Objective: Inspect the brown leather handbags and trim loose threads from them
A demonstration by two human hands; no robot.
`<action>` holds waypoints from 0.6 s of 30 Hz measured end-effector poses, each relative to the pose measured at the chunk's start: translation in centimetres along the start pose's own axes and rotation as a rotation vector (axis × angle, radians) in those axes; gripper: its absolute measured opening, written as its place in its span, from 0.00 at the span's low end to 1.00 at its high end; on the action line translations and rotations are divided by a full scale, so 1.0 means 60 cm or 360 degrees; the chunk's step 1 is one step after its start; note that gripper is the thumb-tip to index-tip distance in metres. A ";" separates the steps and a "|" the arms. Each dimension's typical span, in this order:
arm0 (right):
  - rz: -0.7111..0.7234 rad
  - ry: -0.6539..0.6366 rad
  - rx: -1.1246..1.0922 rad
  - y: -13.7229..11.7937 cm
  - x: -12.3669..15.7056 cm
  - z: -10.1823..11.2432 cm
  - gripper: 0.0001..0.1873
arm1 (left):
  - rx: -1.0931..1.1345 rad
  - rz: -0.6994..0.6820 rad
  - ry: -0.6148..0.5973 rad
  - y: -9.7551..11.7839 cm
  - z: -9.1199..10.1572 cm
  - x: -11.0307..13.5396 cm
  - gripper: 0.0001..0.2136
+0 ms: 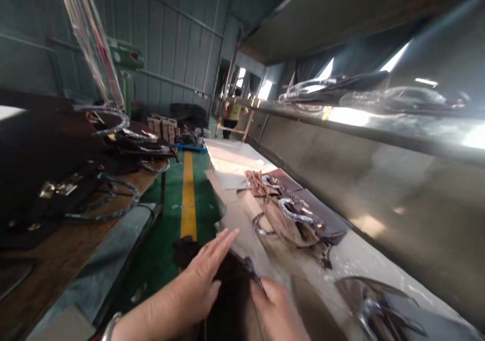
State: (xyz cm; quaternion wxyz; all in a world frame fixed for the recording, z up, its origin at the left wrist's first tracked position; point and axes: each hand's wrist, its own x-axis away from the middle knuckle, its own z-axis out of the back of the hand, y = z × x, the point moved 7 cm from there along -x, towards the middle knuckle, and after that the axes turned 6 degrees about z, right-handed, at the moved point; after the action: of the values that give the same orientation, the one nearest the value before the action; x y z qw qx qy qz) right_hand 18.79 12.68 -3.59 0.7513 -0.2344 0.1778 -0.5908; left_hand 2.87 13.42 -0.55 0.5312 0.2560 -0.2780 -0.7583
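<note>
A dark bag-like item lies at the near end of the paper-covered bench, its details lost in shadow and blur. My left hand is open over its left side, with fingers stretched out and pointing forward. At its right edge, my right hand is closed, thumb and fingers pinching the dark rim. Farther up the bench sits a brown handbag with a plastic-wrapped handle, and another brown bag behind it. To the right of my right hand lies a brown bag with a wrapped handle.
On the left, a wooden table carries black handbags with wrapped handles. Above the bench runs a shelf holding plastic-wrapped items. A green aisle with a yellow stripe separates the tables. A person stands far off.
</note>
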 end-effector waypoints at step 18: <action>-0.0186 0.0059 -0.0032 0.029 0.020 0.028 0.19 | 0.0584 0.0083 -0.0436 -0.009 0.016 -0.014 0.28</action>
State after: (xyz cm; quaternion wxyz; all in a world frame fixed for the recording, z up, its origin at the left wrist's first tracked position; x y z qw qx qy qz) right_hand 21.40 12.11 -3.15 0.7096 -0.2408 0.1837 -0.6362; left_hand 2.13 14.49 -0.16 0.4524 0.2357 -0.4873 -0.7087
